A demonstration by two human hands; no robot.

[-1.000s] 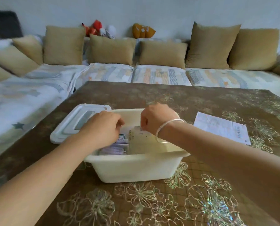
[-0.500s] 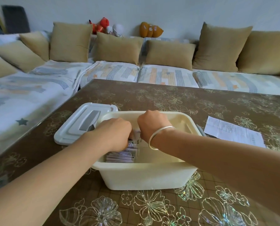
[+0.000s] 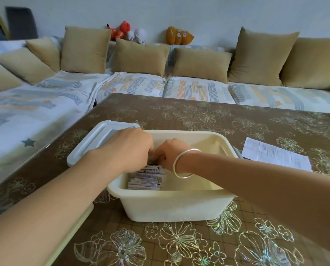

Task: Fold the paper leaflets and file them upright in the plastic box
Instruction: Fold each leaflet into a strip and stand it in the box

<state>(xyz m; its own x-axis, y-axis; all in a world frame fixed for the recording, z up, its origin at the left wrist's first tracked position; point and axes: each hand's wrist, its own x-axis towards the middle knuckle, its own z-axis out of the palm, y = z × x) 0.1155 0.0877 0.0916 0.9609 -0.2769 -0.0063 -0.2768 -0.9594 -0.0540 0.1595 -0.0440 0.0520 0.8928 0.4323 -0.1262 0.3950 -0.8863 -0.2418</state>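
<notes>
Brown flowery table [image 3: 198, 116], plastic box [image 3: 179, 208] on it, folded leaflets [image 3: 146, 179] standing in the box's left side, left hand [image 3: 129, 148] and right hand [image 3: 171, 154] touching above them, fingers curled down, grip hidden, lid [image 3: 87, 146] left of box, flat paper [image 3: 275, 154] right of box.

Both forearms are bare and come in from the lower corners, meeting near the middle. The left hand [image 3: 130, 148] shows its back upward, with the wrist bent down and the fingers curled under, out of sight. The right hand [image 3: 169, 153] is just beside it, knuckles against the left ones, fingers bent inward. Whether the fingers grip anything cannot be seen.
</notes>
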